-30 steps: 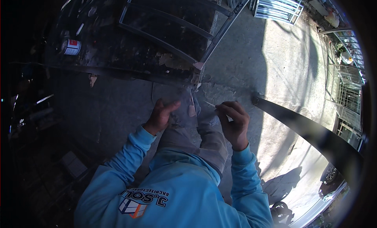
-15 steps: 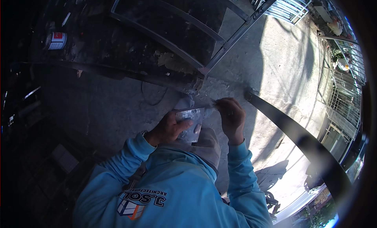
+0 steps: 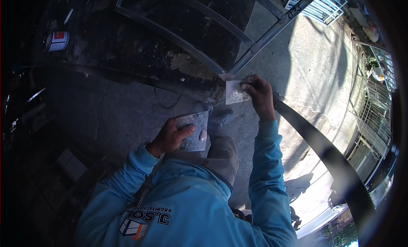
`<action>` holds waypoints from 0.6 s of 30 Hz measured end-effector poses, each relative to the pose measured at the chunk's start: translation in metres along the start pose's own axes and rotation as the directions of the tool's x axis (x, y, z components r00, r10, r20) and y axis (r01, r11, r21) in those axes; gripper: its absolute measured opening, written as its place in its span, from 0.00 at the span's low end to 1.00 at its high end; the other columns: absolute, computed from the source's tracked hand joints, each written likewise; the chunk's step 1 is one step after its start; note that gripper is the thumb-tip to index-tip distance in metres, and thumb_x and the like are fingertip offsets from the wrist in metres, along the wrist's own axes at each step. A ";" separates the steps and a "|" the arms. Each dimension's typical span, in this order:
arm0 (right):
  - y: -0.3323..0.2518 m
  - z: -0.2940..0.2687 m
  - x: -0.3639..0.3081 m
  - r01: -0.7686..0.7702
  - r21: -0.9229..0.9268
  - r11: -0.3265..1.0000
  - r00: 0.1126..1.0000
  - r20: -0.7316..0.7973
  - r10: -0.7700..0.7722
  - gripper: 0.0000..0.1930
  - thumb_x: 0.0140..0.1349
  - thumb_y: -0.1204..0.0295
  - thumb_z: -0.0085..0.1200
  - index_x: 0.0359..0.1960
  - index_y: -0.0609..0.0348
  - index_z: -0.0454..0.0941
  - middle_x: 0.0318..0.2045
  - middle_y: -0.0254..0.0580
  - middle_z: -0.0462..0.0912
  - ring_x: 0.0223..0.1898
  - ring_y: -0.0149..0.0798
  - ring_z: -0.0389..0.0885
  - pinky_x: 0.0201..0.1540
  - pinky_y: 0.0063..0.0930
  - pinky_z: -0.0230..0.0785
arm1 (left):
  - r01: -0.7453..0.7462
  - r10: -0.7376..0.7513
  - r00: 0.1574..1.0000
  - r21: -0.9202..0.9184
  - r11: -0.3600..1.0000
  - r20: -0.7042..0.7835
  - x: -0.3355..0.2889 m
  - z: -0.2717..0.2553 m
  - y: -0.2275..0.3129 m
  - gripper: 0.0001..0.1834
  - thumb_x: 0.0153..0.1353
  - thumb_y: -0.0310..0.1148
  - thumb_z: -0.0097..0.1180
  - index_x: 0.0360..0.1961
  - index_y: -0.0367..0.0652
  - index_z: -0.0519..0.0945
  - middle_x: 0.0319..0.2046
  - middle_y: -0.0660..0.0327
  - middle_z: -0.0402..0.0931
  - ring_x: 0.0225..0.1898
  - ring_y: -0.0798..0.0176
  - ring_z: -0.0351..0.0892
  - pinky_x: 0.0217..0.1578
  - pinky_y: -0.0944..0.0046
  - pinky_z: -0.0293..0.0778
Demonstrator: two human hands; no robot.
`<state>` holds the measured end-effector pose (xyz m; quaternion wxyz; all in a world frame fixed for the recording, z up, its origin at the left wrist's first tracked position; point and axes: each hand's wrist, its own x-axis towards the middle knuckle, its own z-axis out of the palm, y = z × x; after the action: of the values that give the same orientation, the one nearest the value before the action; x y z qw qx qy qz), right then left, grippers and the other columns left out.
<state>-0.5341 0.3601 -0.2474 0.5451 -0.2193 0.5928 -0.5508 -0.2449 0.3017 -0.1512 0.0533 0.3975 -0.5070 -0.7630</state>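
Observation:
My left hand (image 3: 168,137) grips a flat, grey-smeared rectangular plate (image 3: 198,122) in front of my body, its thumb lying across the top. A small pinkish blob of paste (image 3: 203,135) sits near the plate's right edge. Farther out and to the right, my right hand (image 3: 261,96) pinches a smaller, pale square flexible-looking sheet (image 3: 234,93). That sheet is just below the near corner of a grey metal frame (image 3: 187,44), where a pinkish patch (image 3: 225,76) shows; whether the sheet touches the corner, I cannot tell.
The frame lies on a dark, stained worktable (image 3: 106,47). A can with a red and white label (image 3: 58,41) stands on its left part. A dark curved bar (image 3: 323,149) crosses the right side. Stacked metal bars (image 3: 325,7) lie at the far right on concrete floor.
My right hand has moved up and outward from beside the plate to the frame's corner, and the pale sheet is now plainly visible. My left hand and plate have shifted slightly left.

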 end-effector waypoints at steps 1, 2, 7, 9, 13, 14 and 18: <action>-0.001 0.000 0.001 0.009 -0.029 1.000 1.000 -0.003 -0.009 0.09 0.54 0.79 0.64 0.35 0.64 0.78 0.31 0.34 0.82 0.35 0.27 0.78 0.42 0.23 0.71 | 0.001 -0.001 1.000 -0.002 1.000 -0.001 0.000 -0.001 0.000 0.12 0.63 0.33 0.51 0.42 0.36 0.79 0.36 0.56 0.82 0.40 0.62 0.82 0.44 0.62 0.76; -0.001 -0.003 0.001 0.007 -0.031 0.999 1.000 -0.003 -0.008 0.09 0.54 0.79 0.64 0.35 0.64 0.78 0.31 0.34 0.82 0.35 0.27 0.78 0.42 0.23 0.71 | 0.011 -0.011 1.000 0.006 1.000 0.016 0.000 -0.002 0.002 0.12 0.63 0.33 0.51 0.42 0.36 0.79 0.36 0.57 0.82 0.40 0.62 0.82 0.43 0.62 0.76; -0.009 -0.020 -0.009 0.026 -0.073 0.997 0.999 -0.036 -0.029 0.08 0.54 0.79 0.64 0.34 0.64 0.78 0.31 0.36 0.83 0.37 0.27 0.79 0.43 0.23 0.72 | 0.019 -0.019 1.000 0.012 1.000 0.011 -0.002 -0.006 0.004 0.13 0.63 0.34 0.52 0.42 0.37 0.79 0.36 0.57 0.82 0.39 0.62 0.82 0.43 0.62 0.76; -0.019 -0.013 -0.014 -0.001 -0.122 0.993 0.999 -0.039 -0.004 0.08 0.54 0.79 0.64 0.34 0.65 0.77 0.31 0.36 0.83 0.37 0.27 0.80 0.42 0.23 0.73 | 0.013 -0.013 1.000 0.010 1.000 0.001 -0.001 -0.007 0.002 0.13 0.63 0.35 0.52 0.42 0.37 0.79 0.35 0.57 0.82 0.39 0.62 0.82 0.42 0.62 0.76; -0.042 0.015 -0.028 0.075 -0.294 0.953 0.996 -0.032 -0.089 0.08 0.52 0.80 0.64 0.32 0.64 0.77 0.29 0.39 0.82 0.34 0.32 0.82 0.38 0.26 0.73 | 0.011 -0.011 1.000 0.011 1.000 -0.004 0.002 -0.006 0.003 0.13 0.63 0.35 0.52 0.42 0.36 0.79 0.35 0.57 0.82 0.38 0.62 0.82 0.42 0.62 0.76; -0.046 0.021 -0.031 0.078 -0.295 0.952 0.995 -0.030 -0.091 0.08 0.52 0.80 0.64 0.32 0.64 0.77 0.29 0.39 0.82 0.34 0.32 0.82 0.38 0.26 0.73 | -0.002 0.002 1.000 0.019 1.000 -0.006 0.002 -0.006 0.003 0.13 0.63 0.35 0.52 0.42 0.36 0.79 0.35 0.56 0.82 0.38 0.61 0.82 0.42 0.62 0.76; -0.058 0.043 -0.039 0.358 -0.715 0.601 0.880 0.043 -0.474 0.08 0.48 0.81 0.63 0.29 0.60 0.78 0.27 0.43 0.81 0.30 0.44 0.81 0.34 0.33 0.72 | -0.044 0.045 0.999 0.057 0.997 -0.010 0.003 -0.010 0.001 0.14 0.63 0.35 0.52 0.43 0.35 0.78 0.36 0.55 0.82 0.38 0.60 0.82 0.41 0.61 0.76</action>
<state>-0.5032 0.3586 -0.1710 0.2288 -0.4997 0.7285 -0.4090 -0.2405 0.2922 -0.1533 0.0619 0.3917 -0.5370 -0.7446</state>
